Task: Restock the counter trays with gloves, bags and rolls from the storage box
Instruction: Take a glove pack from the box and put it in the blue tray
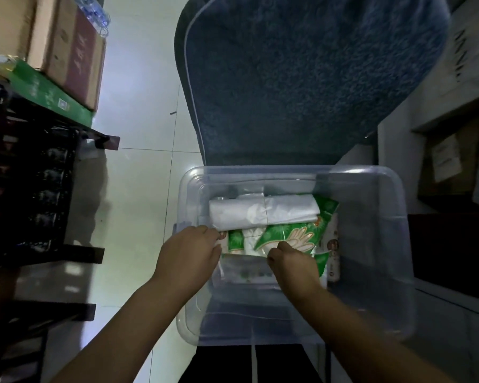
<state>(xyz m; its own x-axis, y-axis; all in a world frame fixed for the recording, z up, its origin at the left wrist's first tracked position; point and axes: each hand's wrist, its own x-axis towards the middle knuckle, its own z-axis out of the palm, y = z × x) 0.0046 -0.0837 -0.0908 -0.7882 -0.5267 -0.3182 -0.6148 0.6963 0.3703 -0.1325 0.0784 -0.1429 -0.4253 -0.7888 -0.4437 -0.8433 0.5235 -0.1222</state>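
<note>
Well, over on the left the shelf of cardboard boxes (67,51) has no part in this; the work is all down in the clear storage box (393,217). The left hand (188,255) sits just inside the box's left wall, fingers bent toward the edge of a small packet under the white bag bundle (260,214). Whether it actually grips anything, I cannot tell. In the middle lies the green glove pack (293,233), tilted, partly tucked beneath that bundle. The right hand (291,266) has its fingers curled down on the pack's near edge, pinching it. To do this cleanly, I would say the left hand should steady or lift the bundle while the right slides the pack out toward the person, low and flat, so the slippery bags do not spill after it.
</note>
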